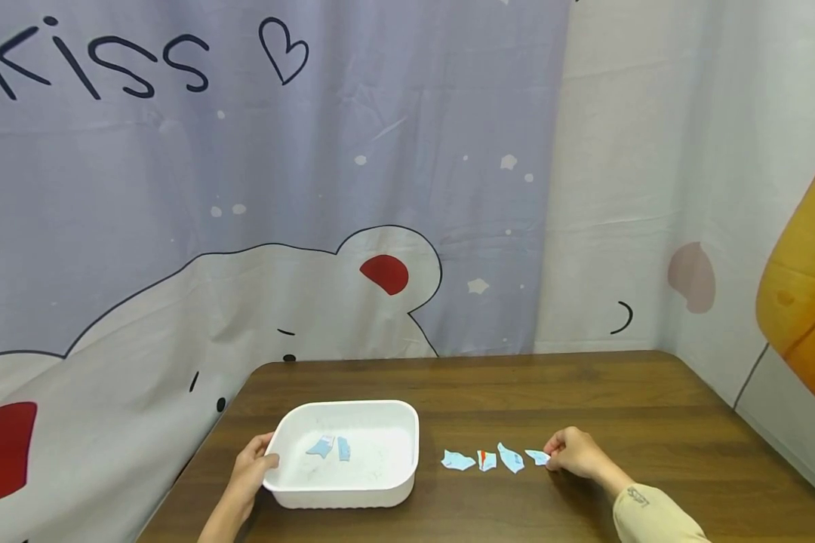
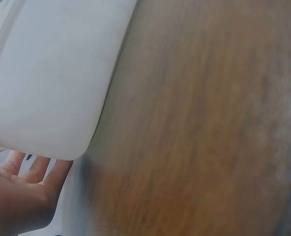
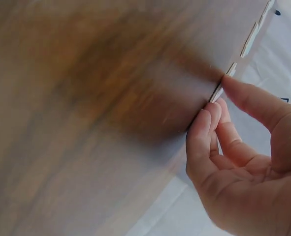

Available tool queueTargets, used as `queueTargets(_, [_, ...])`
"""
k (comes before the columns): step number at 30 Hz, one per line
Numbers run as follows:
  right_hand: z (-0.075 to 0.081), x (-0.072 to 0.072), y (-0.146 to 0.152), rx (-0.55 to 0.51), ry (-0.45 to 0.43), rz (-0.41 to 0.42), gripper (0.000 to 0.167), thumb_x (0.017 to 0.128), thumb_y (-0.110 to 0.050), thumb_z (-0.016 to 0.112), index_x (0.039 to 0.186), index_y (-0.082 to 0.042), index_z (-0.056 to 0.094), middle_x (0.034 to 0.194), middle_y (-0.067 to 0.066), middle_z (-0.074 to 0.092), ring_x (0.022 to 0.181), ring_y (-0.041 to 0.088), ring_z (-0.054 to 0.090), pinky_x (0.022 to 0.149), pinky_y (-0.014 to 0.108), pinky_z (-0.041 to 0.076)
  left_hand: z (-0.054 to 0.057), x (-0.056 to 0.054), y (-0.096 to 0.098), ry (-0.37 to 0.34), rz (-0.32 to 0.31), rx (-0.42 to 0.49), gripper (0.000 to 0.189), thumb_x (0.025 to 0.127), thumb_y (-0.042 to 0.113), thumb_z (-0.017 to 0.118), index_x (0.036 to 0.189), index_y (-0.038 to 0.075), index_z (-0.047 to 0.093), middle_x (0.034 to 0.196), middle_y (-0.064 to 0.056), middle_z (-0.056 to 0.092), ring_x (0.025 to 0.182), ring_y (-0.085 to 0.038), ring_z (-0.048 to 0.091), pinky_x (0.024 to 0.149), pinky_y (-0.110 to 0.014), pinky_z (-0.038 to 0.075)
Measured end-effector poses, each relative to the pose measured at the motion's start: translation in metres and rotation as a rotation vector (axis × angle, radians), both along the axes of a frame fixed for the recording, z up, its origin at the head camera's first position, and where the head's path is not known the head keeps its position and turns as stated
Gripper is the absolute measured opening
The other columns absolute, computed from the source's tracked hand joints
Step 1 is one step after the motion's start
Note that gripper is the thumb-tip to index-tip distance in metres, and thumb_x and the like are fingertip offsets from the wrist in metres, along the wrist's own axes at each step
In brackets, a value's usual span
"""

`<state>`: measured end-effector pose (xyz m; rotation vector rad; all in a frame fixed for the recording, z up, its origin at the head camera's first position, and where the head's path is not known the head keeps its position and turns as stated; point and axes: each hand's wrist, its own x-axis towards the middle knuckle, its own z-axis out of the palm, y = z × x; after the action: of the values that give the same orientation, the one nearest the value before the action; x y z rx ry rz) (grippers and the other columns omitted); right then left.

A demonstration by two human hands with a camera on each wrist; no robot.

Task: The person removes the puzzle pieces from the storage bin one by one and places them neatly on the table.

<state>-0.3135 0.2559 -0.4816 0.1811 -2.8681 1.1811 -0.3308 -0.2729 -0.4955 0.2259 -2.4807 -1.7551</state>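
A white plastic basin [image 1: 346, 494] stands on the left half of the table. My left hand [image 1: 250, 469] grips its left rim, the thumb over the edge; in the left wrist view the left hand's fingers [image 2: 37, 169] lie against the outer wall of the basin [image 2: 56, 73]. Inside the basin are two jagged light-blue flat pieces, one [image 1: 321, 446] beside the other [image 1: 343, 449]. To the right of the basin, several similar pieces lie in a row. My right hand [image 1: 576, 452] pinches the rightmost piece [image 1: 536, 457] at the table surface between thumb and fingertips.
Left of the held piece, the row has a long blue piece [image 1: 511, 458], a small one with a red-orange mark [image 1: 487, 461] and a wide one [image 1: 458, 460]. The brown wooden table [image 1: 652, 422] ends at a printed curtain [image 1: 489, 226] behind.
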Motion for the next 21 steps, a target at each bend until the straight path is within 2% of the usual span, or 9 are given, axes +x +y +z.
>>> queueTargets(5, [0.003,-0.001,0.003,0.001,-0.014,0.044,0.014,0.069,0.001,0.073,0.081,0.006,0.067,0.068,0.001,0.061,0.063,0.013,0.052,0.056,0.021,0.041,0.0,0.0,0.0,0.003,-0.002,0.003,0.057,0.08,-0.004,0.049,0.135,-0.013,0.041,0.14,-0.036,0.045,0.114,-0.03,0.056,0.074,-0.019,0.047])
queueTargets(11, [0.011,-0.003,-0.005,0.001,-0.035,0.031,0.016,0.076,-0.008,0.074,0.085,0.005,0.069,0.071,0.002,0.066,0.064,0.013,0.056,0.056,0.023,0.045,0.0,0.001,0.001,0.014,0.004,0.018,0.057,0.079,-0.005,0.049,0.135,-0.013,0.041,0.139,-0.036,0.046,0.113,-0.028,0.056,0.074,-0.018,0.047])
queueTargets(16, [0.021,-0.006,-0.025,-0.044,0.026,0.112,0.022,0.08,-0.012,0.071,0.092,0.006,0.068,0.079,0.006,0.068,0.071,0.012,0.056,0.06,0.022,0.045,0.0,0.001,0.002,0.011,0.003,0.012,0.057,0.079,-0.004,0.05,0.135,-0.013,0.041,0.14,-0.036,0.045,0.117,-0.033,0.054,0.074,-0.018,0.046])
queueTargets(21, [0.029,-0.015,-0.06,-0.106,0.114,0.202,0.023,0.082,-0.014,0.071,0.094,0.005,0.069,0.081,0.007,0.069,0.071,0.006,0.057,0.063,0.019,0.046,0.001,0.002,0.002,0.01,0.007,0.008,0.057,0.079,-0.004,0.05,0.135,-0.013,0.041,0.139,-0.036,0.045,0.117,-0.034,0.054,0.075,-0.02,0.047])
